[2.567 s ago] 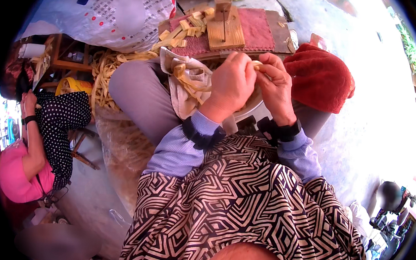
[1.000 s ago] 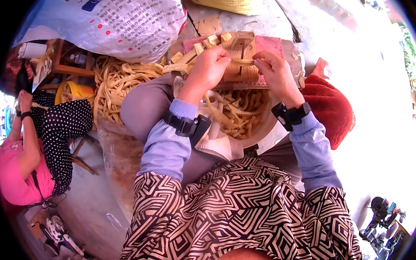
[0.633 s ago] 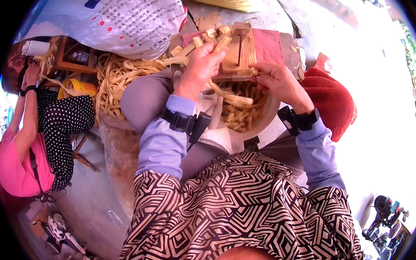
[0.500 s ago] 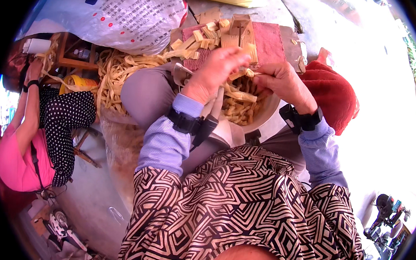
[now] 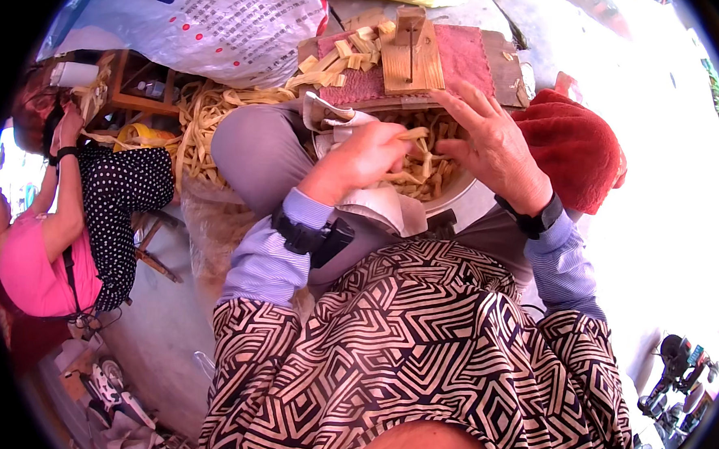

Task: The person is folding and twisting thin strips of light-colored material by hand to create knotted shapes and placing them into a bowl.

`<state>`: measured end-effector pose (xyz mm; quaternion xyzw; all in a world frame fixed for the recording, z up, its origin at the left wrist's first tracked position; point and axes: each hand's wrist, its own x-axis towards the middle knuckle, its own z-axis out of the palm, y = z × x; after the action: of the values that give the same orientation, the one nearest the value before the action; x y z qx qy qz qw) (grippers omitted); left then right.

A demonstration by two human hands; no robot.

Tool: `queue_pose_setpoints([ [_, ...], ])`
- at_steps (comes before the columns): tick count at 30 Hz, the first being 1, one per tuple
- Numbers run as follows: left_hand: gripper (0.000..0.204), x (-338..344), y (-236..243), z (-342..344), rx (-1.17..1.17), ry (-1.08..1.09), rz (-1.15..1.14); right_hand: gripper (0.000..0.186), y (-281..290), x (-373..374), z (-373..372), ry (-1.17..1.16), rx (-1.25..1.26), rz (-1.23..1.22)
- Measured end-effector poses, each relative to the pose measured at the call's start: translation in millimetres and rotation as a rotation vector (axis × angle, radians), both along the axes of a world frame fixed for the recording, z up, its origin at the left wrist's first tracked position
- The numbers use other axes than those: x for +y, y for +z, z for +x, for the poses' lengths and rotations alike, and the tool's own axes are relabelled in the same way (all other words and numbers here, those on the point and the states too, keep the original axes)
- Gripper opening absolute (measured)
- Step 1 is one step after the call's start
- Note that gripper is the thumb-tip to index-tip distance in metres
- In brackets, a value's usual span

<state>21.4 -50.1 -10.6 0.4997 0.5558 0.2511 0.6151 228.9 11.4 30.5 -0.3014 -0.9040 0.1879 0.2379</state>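
Note:
My left hand (image 5: 367, 156) is closed on a pale yellow strip (image 5: 411, 136), low over a white bowl (image 5: 450, 198) of similar strips (image 5: 435, 171) between my knees. My right hand (image 5: 493, 150) hangs over the bowl's right side, fingers apart and nothing evident gripped. A white cloth (image 5: 329, 113) lies along the bowl's left and near side, partly under my left hand. Beyond the bowl a board with a pink mat (image 5: 466, 55) carries a wooden block (image 5: 400, 76) with an upright slotted piece, and several short yellow pieces (image 5: 343, 63) beside it.
A heap of long strips (image 5: 201, 135) lies left of my knee, a large printed sack (image 5: 215, 30) above it. A red cloth (image 5: 563, 146) covers my right knee. At left a co-worker in pink (image 5: 48, 265) works beside a wooden stand (image 5: 139, 91) and yellow bucket (image 5: 140, 136).
Both hands have come away from the wooden block, down over the bowl. My left hand moved lower; my right hand's fingers have spread. The co-worker's hands have shifted slightly.

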Motion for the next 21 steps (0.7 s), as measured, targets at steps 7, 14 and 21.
queue_pose_setpoints([
  [7, 0.021, 10.9, 35.1, 15.6, -0.206, -0.017, -0.115, 0.023, -11.1, 10.5, -2.4, -0.256, 0.133, -0.226],
  [14, 0.029, 24.9, -14.1, 12.2, -0.171, 0.086, 0.087, 0.021, -3.3, -28.5, 2.1, 0.180, 0.395, -1.636],
  [21, 0.013, 4.2, -5.5, 47.8, -0.813, 0.210, -0.243, 0.023, -42.8, -18.9, -1.5, -0.359, 0.217, -0.319],
])
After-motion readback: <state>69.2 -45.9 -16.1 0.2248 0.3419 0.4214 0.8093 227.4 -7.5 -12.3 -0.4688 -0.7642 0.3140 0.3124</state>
